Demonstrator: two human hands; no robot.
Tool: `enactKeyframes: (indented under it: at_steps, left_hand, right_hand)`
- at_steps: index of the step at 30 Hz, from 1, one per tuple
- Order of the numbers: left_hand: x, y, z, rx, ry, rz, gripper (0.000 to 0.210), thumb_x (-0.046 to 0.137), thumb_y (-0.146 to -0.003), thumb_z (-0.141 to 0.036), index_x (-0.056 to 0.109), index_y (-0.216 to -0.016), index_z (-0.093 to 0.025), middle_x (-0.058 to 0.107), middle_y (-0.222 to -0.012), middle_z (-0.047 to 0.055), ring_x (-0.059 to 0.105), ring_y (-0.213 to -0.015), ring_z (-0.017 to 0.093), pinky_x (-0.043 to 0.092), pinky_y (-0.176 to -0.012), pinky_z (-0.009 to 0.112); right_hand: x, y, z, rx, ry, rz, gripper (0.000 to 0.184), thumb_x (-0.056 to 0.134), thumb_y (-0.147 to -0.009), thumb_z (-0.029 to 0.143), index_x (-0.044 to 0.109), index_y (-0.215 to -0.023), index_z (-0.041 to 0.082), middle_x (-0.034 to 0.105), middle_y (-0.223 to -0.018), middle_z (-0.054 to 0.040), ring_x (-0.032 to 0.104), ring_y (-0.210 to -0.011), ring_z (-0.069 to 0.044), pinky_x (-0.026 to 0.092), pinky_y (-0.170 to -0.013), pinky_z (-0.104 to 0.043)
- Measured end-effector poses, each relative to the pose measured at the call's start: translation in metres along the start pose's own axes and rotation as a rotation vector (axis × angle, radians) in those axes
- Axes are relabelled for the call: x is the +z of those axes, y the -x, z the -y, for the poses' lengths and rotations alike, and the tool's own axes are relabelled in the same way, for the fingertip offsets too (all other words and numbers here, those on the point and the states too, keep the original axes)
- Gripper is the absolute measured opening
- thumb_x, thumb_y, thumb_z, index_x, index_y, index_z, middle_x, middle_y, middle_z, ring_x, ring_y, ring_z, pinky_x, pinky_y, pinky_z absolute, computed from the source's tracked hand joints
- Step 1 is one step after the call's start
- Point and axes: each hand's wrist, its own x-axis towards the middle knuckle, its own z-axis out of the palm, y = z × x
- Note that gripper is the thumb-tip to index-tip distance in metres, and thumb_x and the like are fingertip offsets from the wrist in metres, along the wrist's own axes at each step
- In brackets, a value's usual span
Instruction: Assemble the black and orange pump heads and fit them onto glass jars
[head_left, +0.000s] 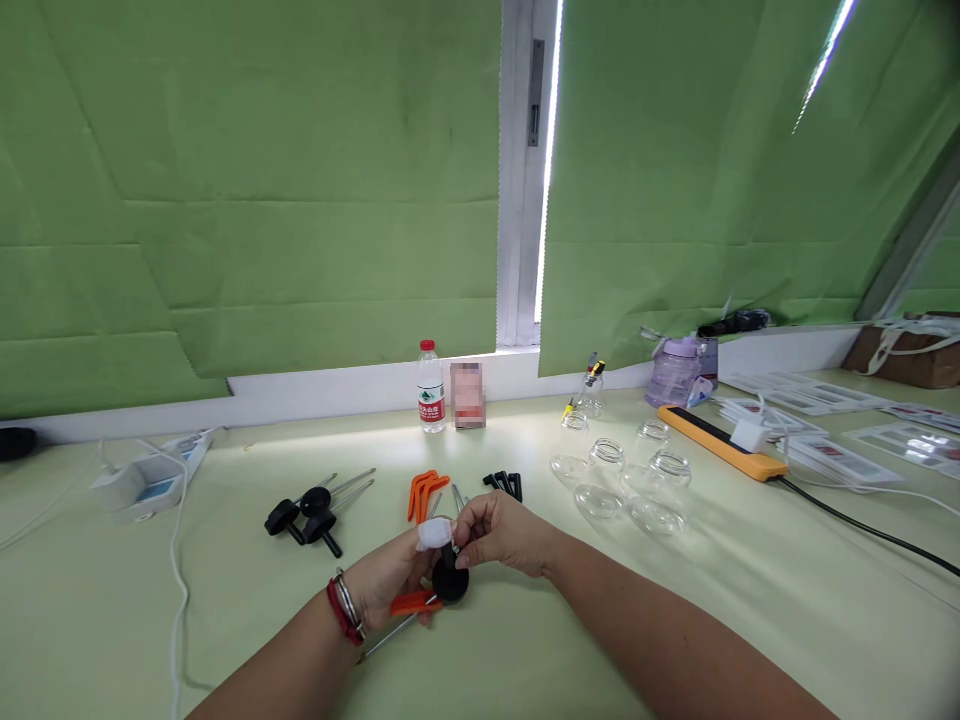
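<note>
My left hand point(397, 575) is closed around a round black lid point(450, 580) with an orange handle piece point(414, 602). A thin metal rod point(390, 638) runs from it toward the lower left. Something white, like a wrapping, covers a digit of that hand. With thumb and fingers pinched, my right hand point(499, 530) grips the upper black part of the same lid; the exact small part between the fingertips is hidden. Just beyond the hands lie loose orange handles point(426, 490), metal rods point(457, 497) and short black tube pieces point(504, 483).
Black lids with rods point(319, 520) lie at left, near a white cable point(176, 560) and white power strip point(154, 480). Several clear glass jars point(667, 490) stand at right, beside an orange power strip point(724, 445). A water bottle point(430, 390) and purple jug point(673, 375) stand behind.
</note>
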Motion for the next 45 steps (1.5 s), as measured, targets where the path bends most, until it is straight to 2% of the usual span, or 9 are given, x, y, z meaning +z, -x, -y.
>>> enactKeyframes:
  at_steps: [5, 10, 13, 16, 22, 45]
  left_hand:
    - [-0.0007, 0.001, 0.0004, 0.008, 0.0, 0.012, 0.044, 0.052, -0.07, -0.057, 0.047, -0.096, -0.022, 0.055, -0.083, 0.004, 0.053, -0.057, 0.014, 0.039, -0.038, 0.02]
    - [-0.0016, 0.0011, 0.0016, 0.02, -0.001, 0.02, 0.037, 0.05, -0.073, -0.055, 0.047, -0.088, -0.021, 0.055, -0.084, 0.005, 0.055, -0.061, 0.015, 0.039, -0.039, 0.021]
    - [-0.0017, 0.0005, 0.0016, 0.016, -0.004, 0.015, 0.039, 0.049, -0.073, -0.055, 0.048, -0.091, -0.021, 0.056, -0.083, 0.005, 0.055, -0.059, 0.015, 0.039, -0.039, 0.021]
    - [-0.0018, 0.0002, 0.0018, 0.017, 0.002, 0.014, 0.042, 0.05, -0.073, -0.056, 0.049, -0.096, -0.021, 0.057, -0.084, 0.005, 0.054, -0.057, 0.015, 0.038, -0.039, 0.022]
    - [-0.0012, 0.0005, 0.0013, 0.016, 0.006, 0.015, 0.042, 0.052, -0.07, -0.057, 0.049, -0.089, -0.02, 0.056, -0.081, 0.005, 0.055, -0.059, 0.016, 0.039, -0.039, 0.021]
    - [-0.0016, -0.0004, 0.0013, 0.005, 0.028, 0.0, 0.045, 0.054, -0.07, -0.058, 0.049, -0.095, -0.021, 0.057, -0.081, 0.004, 0.055, -0.057, 0.015, 0.039, -0.037, 0.02]
  right_hand:
    - [0.003, 0.0013, 0.003, -0.026, 0.001, 0.028, 0.039, 0.086, -0.042, 0.02, 0.068, -0.075, 0.013, 0.061, -0.069, 0.0025, 0.053, -0.062, -0.008, 0.044, -0.062, -0.024]
    - [0.0032, 0.0015, 0.0023, -0.024, 0.02, 0.041, 0.032, 0.085, -0.045, 0.021, 0.065, -0.069, 0.012, 0.059, -0.064, 0.0029, 0.052, -0.06, -0.008, 0.044, -0.061, -0.024]
    - [0.0023, 0.0006, 0.0011, -0.01, 0.012, 0.034, 0.034, 0.085, -0.045, 0.02, 0.062, -0.067, 0.012, 0.058, -0.065, 0.0035, 0.052, -0.059, -0.007, 0.044, -0.06, -0.023]
    - [0.0023, 0.0002, 0.0012, -0.037, 0.025, 0.043, 0.036, 0.085, -0.045, 0.019, 0.063, -0.073, 0.013, 0.059, -0.069, 0.0031, 0.052, -0.062, -0.007, 0.043, -0.061, -0.022]
    - [0.0031, 0.0006, 0.0009, -0.02, 0.018, 0.038, 0.037, 0.086, -0.044, 0.021, 0.06, -0.069, 0.013, 0.058, -0.068, 0.0033, 0.052, -0.061, -0.008, 0.043, -0.061, -0.023]
    - [0.0041, 0.0005, -0.0007, -0.031, 0.052, 0.053, 0.036, 0.085, -0.047, 0.025, 0.057, -0.067, 0.014, 0.056, -0.067, 0.004, 0.05, -0.062, -0.008, 0.04, -0.061, -0.023]
